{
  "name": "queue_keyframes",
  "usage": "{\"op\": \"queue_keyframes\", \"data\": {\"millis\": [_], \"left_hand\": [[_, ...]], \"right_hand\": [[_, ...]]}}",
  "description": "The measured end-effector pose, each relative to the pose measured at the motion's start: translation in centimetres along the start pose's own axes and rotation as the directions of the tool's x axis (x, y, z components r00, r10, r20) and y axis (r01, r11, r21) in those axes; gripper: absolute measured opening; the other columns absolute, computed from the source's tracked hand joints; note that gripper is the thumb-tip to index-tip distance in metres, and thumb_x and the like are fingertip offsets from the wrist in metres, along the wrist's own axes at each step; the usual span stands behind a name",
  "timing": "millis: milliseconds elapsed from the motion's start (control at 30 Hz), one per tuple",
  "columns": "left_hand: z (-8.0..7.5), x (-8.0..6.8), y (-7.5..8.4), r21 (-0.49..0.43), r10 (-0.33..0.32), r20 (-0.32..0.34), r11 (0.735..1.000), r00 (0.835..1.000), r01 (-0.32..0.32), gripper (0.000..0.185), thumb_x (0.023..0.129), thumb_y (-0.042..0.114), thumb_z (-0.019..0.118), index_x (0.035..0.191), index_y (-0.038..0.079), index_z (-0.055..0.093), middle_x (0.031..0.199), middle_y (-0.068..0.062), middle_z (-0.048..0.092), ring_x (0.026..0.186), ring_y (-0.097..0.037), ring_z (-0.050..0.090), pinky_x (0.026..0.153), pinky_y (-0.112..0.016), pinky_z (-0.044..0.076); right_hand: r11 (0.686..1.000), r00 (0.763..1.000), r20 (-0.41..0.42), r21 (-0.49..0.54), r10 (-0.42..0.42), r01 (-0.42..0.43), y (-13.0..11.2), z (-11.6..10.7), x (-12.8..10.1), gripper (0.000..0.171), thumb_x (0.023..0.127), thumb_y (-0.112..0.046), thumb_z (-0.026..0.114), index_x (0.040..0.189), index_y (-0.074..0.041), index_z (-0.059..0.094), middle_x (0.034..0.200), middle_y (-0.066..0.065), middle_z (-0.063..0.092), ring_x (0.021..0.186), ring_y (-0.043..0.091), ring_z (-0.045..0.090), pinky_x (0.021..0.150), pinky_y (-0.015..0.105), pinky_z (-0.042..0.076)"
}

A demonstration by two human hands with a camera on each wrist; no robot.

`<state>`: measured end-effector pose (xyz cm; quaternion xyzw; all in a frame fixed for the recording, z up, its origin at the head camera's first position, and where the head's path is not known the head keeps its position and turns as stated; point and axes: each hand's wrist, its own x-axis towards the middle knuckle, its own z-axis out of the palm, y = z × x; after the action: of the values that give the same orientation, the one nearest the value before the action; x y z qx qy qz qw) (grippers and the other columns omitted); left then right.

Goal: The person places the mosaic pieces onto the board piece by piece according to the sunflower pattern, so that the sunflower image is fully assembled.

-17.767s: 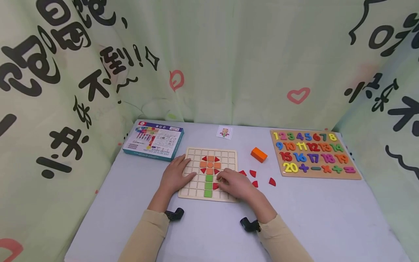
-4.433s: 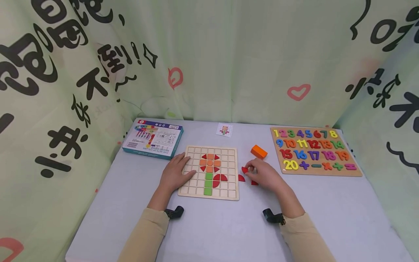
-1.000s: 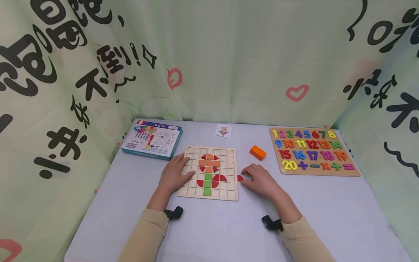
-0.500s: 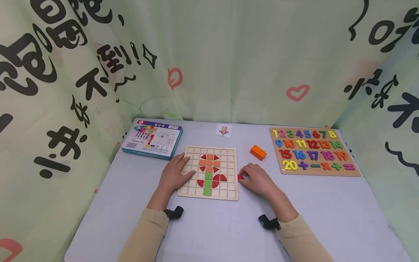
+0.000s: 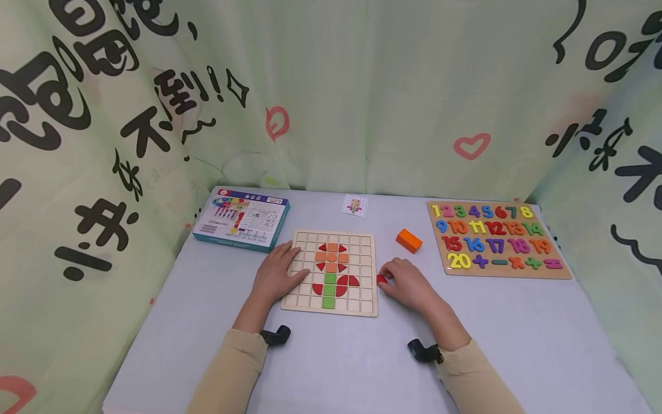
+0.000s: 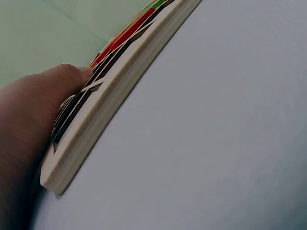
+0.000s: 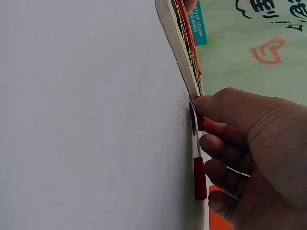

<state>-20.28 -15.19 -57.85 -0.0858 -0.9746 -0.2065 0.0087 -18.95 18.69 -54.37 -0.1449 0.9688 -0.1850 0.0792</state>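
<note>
The wooden grid board point(image 5: 305, 303) lies flat mid-table. On it are orange squares point(image 5: 331, 258) with red triangles at the corners, a green column point(image 5: 329, 290), and red quarter-circle pieces point(image 5: 342, 286) on both sides of that column. My left hand point(image 5: 276, 276) rests on the board's left edge, fingers extended, thumb on the grid point(image 6: 84, 74). Just off the right edge, my right hand point(image 5: 408, 286) pinches a red quarter-circle piece point(image 7: 201, 123) between thumb and index finger. Another red piece point(image 7: 200, 178) stands out below the curled fingers in the right wrist view.
An orange block point(image 5: 409, 241) sits right of the board, and a number puzzle board point(image 5: 446, 271) lies farther right. A boxed set point(image 5: 240, 221) is at the back left. Behind the grid board is a small pattern card point(image 5: 354, 204). Printed curtains enclose the table.
Red pieces once loose at the right now lie beside the green column, one left of it since 4.4 s ago. Over the last second my right fingers closed on another. The left hand stayed put.
</note>
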Motion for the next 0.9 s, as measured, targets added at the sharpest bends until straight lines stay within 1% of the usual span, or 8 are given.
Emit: {"op": "queue_keyframes", "data": {"millis": [200, 367, 467, 733, 900], "left_hand": [[0.1, 0.1, 0.0, -0.001, 0.001, -0.006, 1.000, 1.000, -0.001, 0.075, 0.088, 0.063, 0.059, 0.148, 0.020, 0.046, 0.159, -0.005, 0.038, 0.148, -0.027, 0.033, 0.118, -0.049, 0.035], [0.1, 0.0, 0.0, -0.003, 0.002, -0.010, 1.000, 1.000, -0.002, 0.075, 0.088, 0.063, 0.059, 0.148, 0.020, 0.047, 0.158, -0.005, 0.038, 0.148, -0.027, 0.033, 0.118, -0.049, 0.035], [0.0, 0.0, 0.1, -0.004, 0.000, -0.010, 1.000, 1.000, 0.000, 0.075, 0.088, 0.063, 0.059, 0.148, 0.020, 0.047, 0.158, -0.005, 0.038, 0.148, -0.027, 0.033, 0.118, -0.050, 0.035], [-0.2, -0.1, 0.1, -0.007, 0.006, -0.007, 1.000, 1.000, -0.006, 0.075, 0.088, 0.063, 0.059, 0.148, 0.020, 0.046, 0.159, -0.006, 0.038, 0.148, -0.028, 0.033, 0.118, -0.050, 0.035], [-0.3, -0.2, 0.1, -0.012, 0.009, -0.010, 1.000, 1.000, -0.009, 0.074, 0.088, 0.062, 0.060, 0.148, 0.019, 0.047, 0.158, -0.006, 0.038, 0.148, -0.028, 0.033, 0.118, -0.049, 0.036]], "right_hand": [[1.000, 1.000, -0.003, 0.013, -0.003, 0.003, -0.1, -0.3, 0.1, 0.026, 0.087, -0.031, 0.075, 0.105, -0.012, 0.068, 0.092, 0.000, 0.058, 0.089, 0.018, 0.050, 0.077, 0.030, 0.049], [0.997, 1.000, -0.001, 0.078, -0.025, 0.025, -0.8, -0.7, 0.2, 0.026, 0.088, -0.031, 0.075, 0.105, -0.013, 0.067, 0.096, 0.000, 0.061, 0.092, 0.017, 0.052, 0.083, 0.033, 0.053], [0.993, 0.999, 0.001, 0.112, -0.045, 0.045, -1.4, -0.9, 0.5, 0.025, 0.087, -0.029, 0.075, 0.105, -0.013, 0.067, 0.096, 0.000, 0.061, 0.093, 0.017, 0.053, 0.084, 0.033, 0.053], [0.989, 0.998, 0.018, 0.135, -0.068, 0.065, -4.0, -0.9, 1.5, 0.023, 0.087, -0.026, 0.075, 0.104, -0.012, 0.067, 0.095, 0.001, 0.061, 0.093, 0.017, 0.052, 0.081, 0.031, 0.052], [0.983, 0.994, 0.032, 0.157, -0.102, 0.096, -6.0, -0.7, 2.0, 0.021, 0.088, -0.024, 0.074, 0.103, -0.011, 0.067, 0.093, 0.000, 0.060, 0.091, 0.017, 0.051, 0.079, 0.030, 0.051]]}}
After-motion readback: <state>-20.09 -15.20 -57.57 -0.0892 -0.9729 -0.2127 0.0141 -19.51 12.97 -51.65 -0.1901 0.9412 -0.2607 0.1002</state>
